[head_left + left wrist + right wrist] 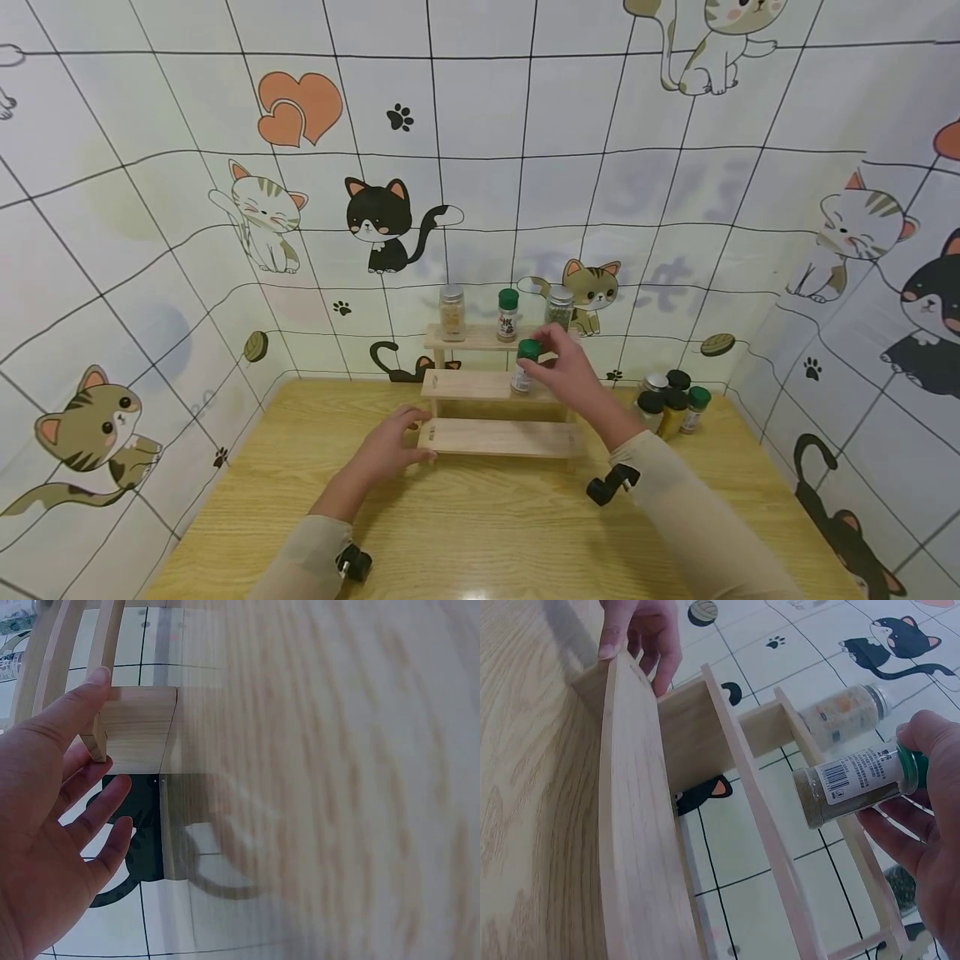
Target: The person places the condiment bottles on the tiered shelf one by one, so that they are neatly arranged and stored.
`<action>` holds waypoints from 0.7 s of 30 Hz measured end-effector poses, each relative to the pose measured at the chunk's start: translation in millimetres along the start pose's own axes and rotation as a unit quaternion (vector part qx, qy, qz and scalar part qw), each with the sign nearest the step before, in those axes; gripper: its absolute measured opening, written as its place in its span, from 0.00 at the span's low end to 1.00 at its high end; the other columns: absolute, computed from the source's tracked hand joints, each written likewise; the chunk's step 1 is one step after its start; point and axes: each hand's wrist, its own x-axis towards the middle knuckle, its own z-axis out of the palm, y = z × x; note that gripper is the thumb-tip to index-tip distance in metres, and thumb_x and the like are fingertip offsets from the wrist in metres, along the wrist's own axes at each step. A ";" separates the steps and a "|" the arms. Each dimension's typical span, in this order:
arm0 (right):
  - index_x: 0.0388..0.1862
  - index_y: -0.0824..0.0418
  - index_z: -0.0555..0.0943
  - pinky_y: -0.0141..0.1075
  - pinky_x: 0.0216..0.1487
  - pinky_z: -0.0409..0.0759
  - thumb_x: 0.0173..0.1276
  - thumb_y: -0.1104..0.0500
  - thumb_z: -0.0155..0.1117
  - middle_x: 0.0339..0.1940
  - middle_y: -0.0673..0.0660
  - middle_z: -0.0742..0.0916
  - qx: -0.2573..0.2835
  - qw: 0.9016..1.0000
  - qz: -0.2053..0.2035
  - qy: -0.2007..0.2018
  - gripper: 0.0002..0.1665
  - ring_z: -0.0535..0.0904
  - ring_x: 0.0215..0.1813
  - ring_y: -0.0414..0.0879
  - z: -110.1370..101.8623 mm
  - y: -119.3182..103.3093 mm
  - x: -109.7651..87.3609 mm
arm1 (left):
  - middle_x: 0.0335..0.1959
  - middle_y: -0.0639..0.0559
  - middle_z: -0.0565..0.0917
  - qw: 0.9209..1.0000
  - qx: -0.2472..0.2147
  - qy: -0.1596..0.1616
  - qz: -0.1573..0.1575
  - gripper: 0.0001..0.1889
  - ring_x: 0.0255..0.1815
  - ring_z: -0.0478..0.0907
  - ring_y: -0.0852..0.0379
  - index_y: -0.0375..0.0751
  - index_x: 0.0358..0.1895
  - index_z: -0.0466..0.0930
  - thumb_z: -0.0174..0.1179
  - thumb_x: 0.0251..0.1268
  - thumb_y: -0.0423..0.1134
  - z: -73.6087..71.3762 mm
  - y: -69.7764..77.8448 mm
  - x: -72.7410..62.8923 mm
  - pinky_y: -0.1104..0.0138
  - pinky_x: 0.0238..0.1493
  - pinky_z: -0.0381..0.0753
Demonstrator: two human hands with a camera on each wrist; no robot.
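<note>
My right hand (568,375) holds a spice jar (851,784) by its green cap, fingertips and thumb around it. The jar is clear, with brownish contents and a white barcode label, and in the head view it overlaps the middle tier. My left hand (388,448) grips the left end of the lowest board of a three-tier wooden rack (498,437), thumb on top in the left wrist view. On the top tier stand a silver-capped jar (452,317) with pale orange contents, a green-capped jar (507,318) and a silver-capped jar of green herbs (559,305).
Several more jars (672,406) with black, silver and green caps stand close together on the table (480,525), right of the rack. A white tiled-pattern backdrop (480,108) with cat drawings encloses the back and sides.
</note>
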 end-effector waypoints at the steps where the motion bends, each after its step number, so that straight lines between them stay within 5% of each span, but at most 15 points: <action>1: 0.63 0.58 0.75 0.51 0.54 0.89 0.77 0.60 0.77 0.55 0.59 0.86 -0.001 1.000 -0.003 -0.003 0.23 0.85 0.57 0.54 2.6 -1.6 2.8 | 0.69 0.52 0.81 1.000 -0.001 0.002 0.000 0.35 0.68 0.81 0.44 0.47 0.74 0.81 0.83 0.66 0.48 0.0 0.2 0.0 0.39 0.62 0.82; 21: 0.64 0.57 0.80 0.47 0.52 0.90 0.79 0.61 0.75 0.56 0.56 0.84 -0.024 0.996 -0.070 -0.040 0.20 0.86 0.56 0.53 54.7 -18.2 40.4 | 0.69 0.54 0.81 1.000 -0.004 0.004 -0.007 0.35 0.68 0.82 0.44 0.49 0.73 0.82 0.83 0.65 0.48 1.2 -2.0 1.4 0.41 0.64 0.83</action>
